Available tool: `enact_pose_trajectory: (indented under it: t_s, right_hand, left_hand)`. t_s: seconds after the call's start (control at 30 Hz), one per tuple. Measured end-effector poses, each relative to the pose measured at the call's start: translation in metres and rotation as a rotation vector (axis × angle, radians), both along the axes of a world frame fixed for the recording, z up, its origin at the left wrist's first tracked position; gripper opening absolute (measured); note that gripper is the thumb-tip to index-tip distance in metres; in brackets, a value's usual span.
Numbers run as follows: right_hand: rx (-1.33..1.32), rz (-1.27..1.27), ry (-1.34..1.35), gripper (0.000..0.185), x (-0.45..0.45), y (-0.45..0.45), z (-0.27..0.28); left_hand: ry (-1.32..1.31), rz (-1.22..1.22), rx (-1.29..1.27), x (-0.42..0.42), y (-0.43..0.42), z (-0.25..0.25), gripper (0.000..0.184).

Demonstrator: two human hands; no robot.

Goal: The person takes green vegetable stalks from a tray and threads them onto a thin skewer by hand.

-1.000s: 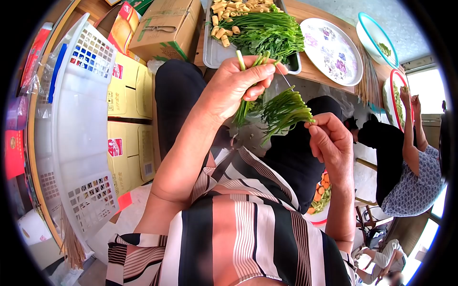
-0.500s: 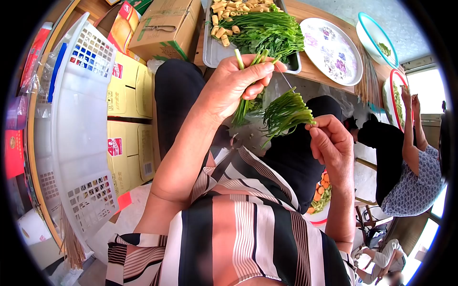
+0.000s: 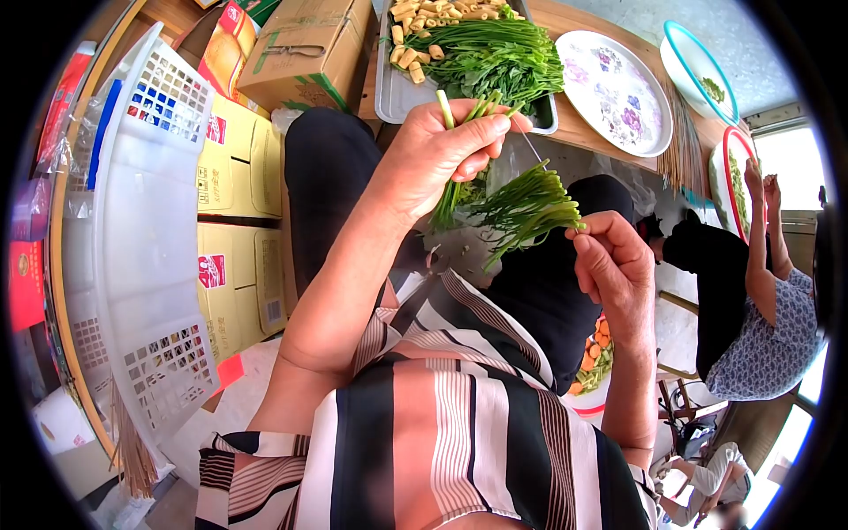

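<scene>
My left hand [image 3: 442,155] is closed around several green stalks [image 3: 452,199], whose cut ends stick up above the fingers. A thin skewer [image 3: 532,147] slants from beside that hand down to a row of green stems [image 3: 534,208] threaded side by side. At the right end of this row, my right hand [image 3: 614,265] pinches a stem end between thumb and finger. Behind them a metal tray [image 3: 395,97] holds more green stalks [image 3: 503,57] and short tan tube-shaped pieces [image 3: 415,66].
A round flowered plate [image 3: 618,93] and loose skewers [image 3: 680,146] lie on the wooden table. Bowls stand farther right, near another person [image 3: 764,327]. Left are a white plastic basket [image 3: 150,238], a cardboard box [image 3: 305,57] and yellow boxes [image 3: 238,163]. Below right, a bowl holds cut vegetables [image 3: 594,362].
The threaded green stems have swung slightly, their leafy ends now spread farther left. Both hands stay in nearly the same place with the same grips.
</scene>
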State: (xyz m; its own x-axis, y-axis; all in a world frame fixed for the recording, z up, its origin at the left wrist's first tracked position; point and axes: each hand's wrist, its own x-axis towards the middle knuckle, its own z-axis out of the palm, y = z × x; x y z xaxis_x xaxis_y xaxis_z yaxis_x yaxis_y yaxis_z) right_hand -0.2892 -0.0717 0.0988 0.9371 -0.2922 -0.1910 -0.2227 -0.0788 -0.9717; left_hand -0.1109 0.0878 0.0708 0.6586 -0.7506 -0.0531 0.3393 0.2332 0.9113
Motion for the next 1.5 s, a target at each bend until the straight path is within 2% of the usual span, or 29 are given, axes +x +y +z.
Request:
enact_pose_trajectory:
  t_s: [0.37,0.83,1.5]
  right_hand:
    - [-0.012,-0.009,0.001,0.011,0.000,0.000,-0.001]
    - [0.043,-0.031,-0.018,0.011,-0.001,0.005,-0.003]
    - [0.021,-0.034,-0.009,0.012,0.011,0.006,0.005]
  left_hand:
    - [-0.082,0.057,0.016,-0.003,-0.001,-0.003,0.022]
    - [-0.562,0.284,0.159,-0.007,-0.007,-0.007,0.021]
    - [-0.569,0.136,0.165,-0.012,-0.009,-0.006,0.017]
